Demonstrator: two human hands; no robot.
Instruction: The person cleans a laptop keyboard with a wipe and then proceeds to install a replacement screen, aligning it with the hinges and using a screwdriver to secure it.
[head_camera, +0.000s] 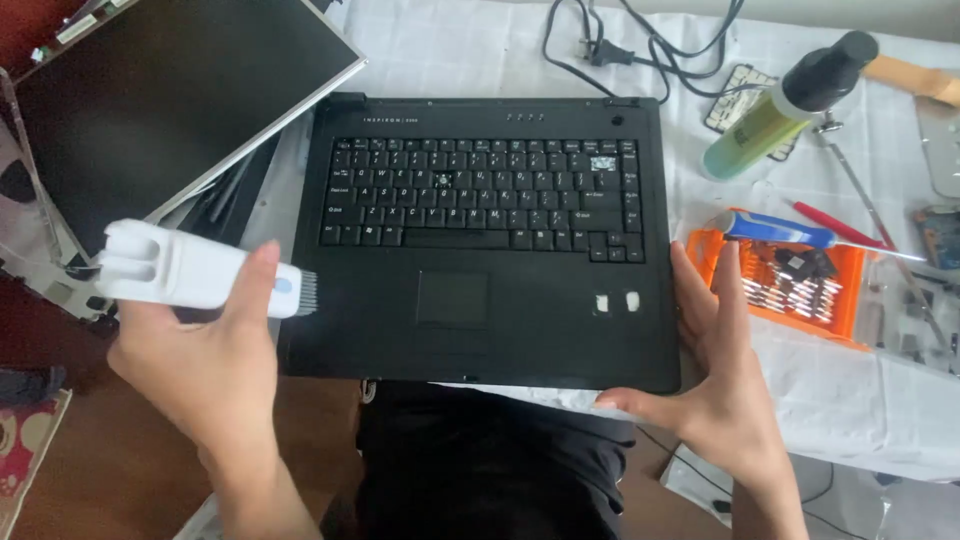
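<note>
My left hand (205, 355) grips a white cleaning brush tool (185, 268) with short dark bristles at its right end, held just off the left edge of a black laptop base (480, 330). The base lies flat on the table with its keyboard (480, 200) and touchpad (452, 298) facing up. My right hand (715, 370) is spread open against the base's front right corner, fingers along its right side and thumb under the front edge.
A detached laptop screen panel (170, 95) leans at the upper left. An orange screwdriver bit case (790, 280), a blue-handled screwdriver (780, 232), a green bottle with a black cap (785, 108), a power cable (620, 45) and small parts lie on the white cloth (850, 400).
</note>
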